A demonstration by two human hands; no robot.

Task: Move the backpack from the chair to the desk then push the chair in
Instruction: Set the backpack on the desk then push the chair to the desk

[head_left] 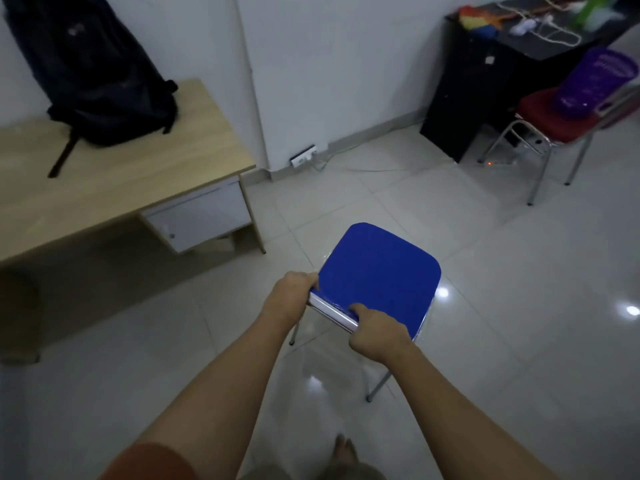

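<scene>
A black backpack [93, 74] stands upright on the wooden desk [114, 188] at the upper left, leaning on the wall, one strap trailing toward the desk's front. The blue-seated chair [377, 275] with thin metal legs stands on the tiled floor to the right of the desk, well apart from it. My left hand [289, 297] grips the seat's near left corner. My right hand [375, 332] grips the near edge, thumb on the blue top.
A white drawer unit [201, 216] hangs under the desk's right end. A black cabinet [485, 88] with cords on top stands at the upper right, a red chair [550, 123] carrying a purple basket beside it. A wall socket [303, 155] with a cable sits low.
</scene>
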